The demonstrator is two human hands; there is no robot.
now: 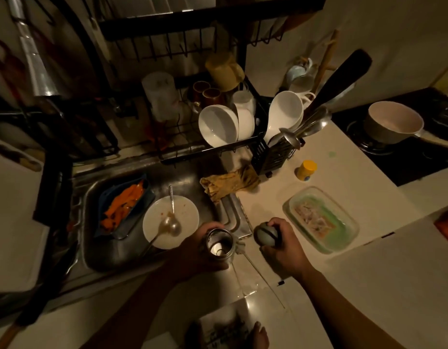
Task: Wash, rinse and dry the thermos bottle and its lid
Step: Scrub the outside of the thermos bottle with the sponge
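A: Nearest you, at the sink's front edge, where is the thermos bottle [219, 245]?

B: Upright and open-mouthed; your left hand [200, 250] has its grip curled round the body.

A: And the lid [266, 235]?

B: Your right hand [284, 248] clasps it over the desk [343, 285]. Farther back, a plate [171, 220] lies in the sink [182, 177].

Sink [97, 250] crowded: plate [185, 210] with spoons [173, 222], blue tray [112, 197] at left. Bare counter [268, 197] lay between rag [228, 183] and glass dish [318, 217]. Rack [212, 152] and cutlery holder [273, 154] blocked rear; yellow-capped bottle [306, 170] near.
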